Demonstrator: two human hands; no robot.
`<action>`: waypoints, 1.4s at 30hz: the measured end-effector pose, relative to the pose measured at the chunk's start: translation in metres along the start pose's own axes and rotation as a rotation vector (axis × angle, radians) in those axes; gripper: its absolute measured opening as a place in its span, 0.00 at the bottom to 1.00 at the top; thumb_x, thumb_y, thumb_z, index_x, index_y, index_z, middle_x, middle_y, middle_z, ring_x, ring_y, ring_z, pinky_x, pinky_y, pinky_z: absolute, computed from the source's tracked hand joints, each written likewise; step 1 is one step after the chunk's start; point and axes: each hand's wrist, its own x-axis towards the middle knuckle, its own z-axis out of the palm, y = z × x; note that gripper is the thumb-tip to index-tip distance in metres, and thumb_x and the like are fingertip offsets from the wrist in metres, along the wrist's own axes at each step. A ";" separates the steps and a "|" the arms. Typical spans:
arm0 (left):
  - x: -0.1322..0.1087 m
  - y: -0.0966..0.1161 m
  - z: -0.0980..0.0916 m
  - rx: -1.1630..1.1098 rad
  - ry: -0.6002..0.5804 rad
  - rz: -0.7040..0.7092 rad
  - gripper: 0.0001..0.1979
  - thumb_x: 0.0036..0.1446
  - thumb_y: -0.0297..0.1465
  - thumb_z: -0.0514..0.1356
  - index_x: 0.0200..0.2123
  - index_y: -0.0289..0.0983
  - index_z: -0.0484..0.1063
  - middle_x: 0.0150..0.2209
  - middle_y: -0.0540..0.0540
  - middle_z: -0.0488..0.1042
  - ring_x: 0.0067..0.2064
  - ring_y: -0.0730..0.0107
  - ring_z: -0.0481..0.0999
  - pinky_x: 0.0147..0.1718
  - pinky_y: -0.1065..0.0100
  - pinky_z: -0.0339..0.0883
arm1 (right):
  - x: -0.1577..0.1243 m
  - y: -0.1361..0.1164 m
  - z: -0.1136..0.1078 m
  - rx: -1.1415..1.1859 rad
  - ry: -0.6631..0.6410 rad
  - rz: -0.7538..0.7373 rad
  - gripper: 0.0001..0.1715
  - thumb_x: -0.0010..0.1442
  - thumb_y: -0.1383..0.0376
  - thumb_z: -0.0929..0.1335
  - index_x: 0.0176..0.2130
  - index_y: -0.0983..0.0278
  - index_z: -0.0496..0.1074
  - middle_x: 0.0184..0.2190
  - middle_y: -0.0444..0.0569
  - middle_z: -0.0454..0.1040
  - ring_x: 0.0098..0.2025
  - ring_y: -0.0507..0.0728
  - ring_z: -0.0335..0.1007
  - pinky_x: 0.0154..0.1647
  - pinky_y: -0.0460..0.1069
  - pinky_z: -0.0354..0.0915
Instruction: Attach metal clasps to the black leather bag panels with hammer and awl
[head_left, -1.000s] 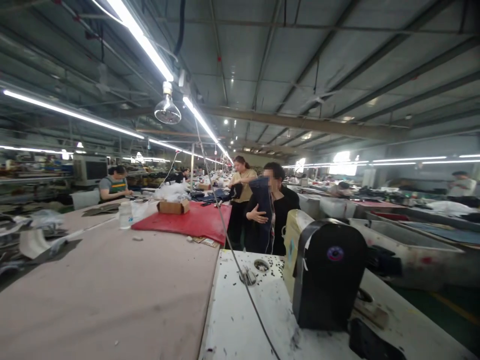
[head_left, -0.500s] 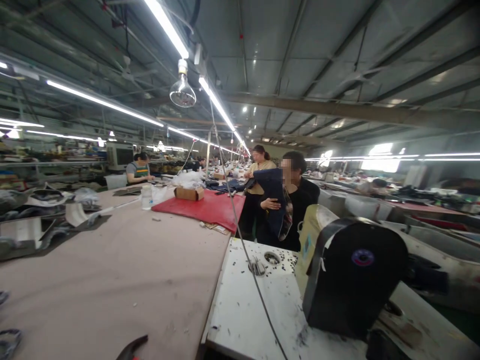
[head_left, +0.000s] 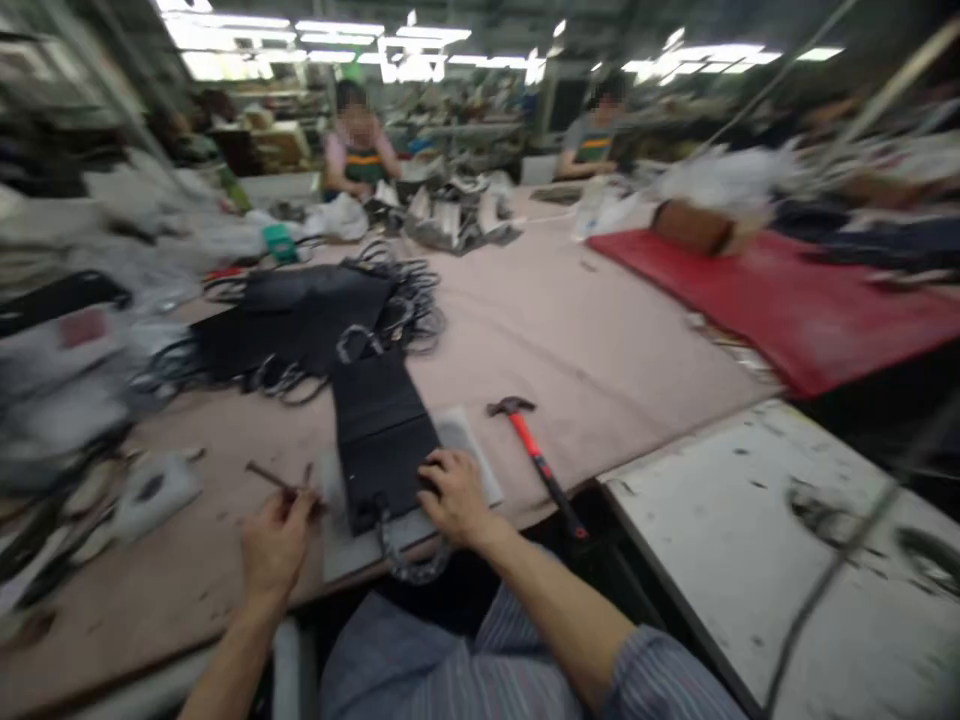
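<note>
In the head view, the left hand is clenched, pinching a thin brown rod. The right hand, released, rests on a black leather panel at the near edge of the pink cloth-covered table. A dark metal chain trails from the panel's near end, and a red-handled hammer lies just right.

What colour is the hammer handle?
The hammer handle is red with a black end, seen best in the head view.
</note>
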 end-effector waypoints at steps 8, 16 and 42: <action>-0.003 -0.091 -0.067 0.540 0.043 -0.208 0.17 0.57 0.43 0.55 0.33 0.37 0.77 0.35 0.35 0.82 0.41 0.48 0.81 0.36 0.61 0.68 | -0.002 0.009 0.010 0.007 -0.028 -0.077 0.30 0.55 0.64 0.71 0.57 0.63 0.71 0.58 0.55 0.70 0.59 0.68 0.60 0.63 0.64 0.57; 0.009 -0.098 -0.074 0.854 -0.088 -0.189 0.21 0.65 0.42 0.52 0.45 0.35 0.78 0.45 0.31 0.80 0.47 0.41 0.79 0.40 0.55 0.69 | -0.003 0.005 0.012 -0.040 -0.040 -0.086 0.27 0.58 0.62 0.70 0.56 0.63 0.71 0.58 0.55 0.70 0.59 0.68 0.61 0.63 0.64 0.57; 0.056 -0.067 -0.019 0.648 -0.216 -0.074 0.15 0.59 0.43 0.62 0.34 0.38 0.81 0.37 0.36 0.83 0.43 0.51 0.81 0.39 0.62 0.69 | -0.002 0.009 0.019 -0.060 -0.042 -0.107 0.26 0.59 0.60 0.71 0.56 0.61 0.71 0.57 0.56 0.69 0.58 0.70 0.62 0.61 0.66 0.57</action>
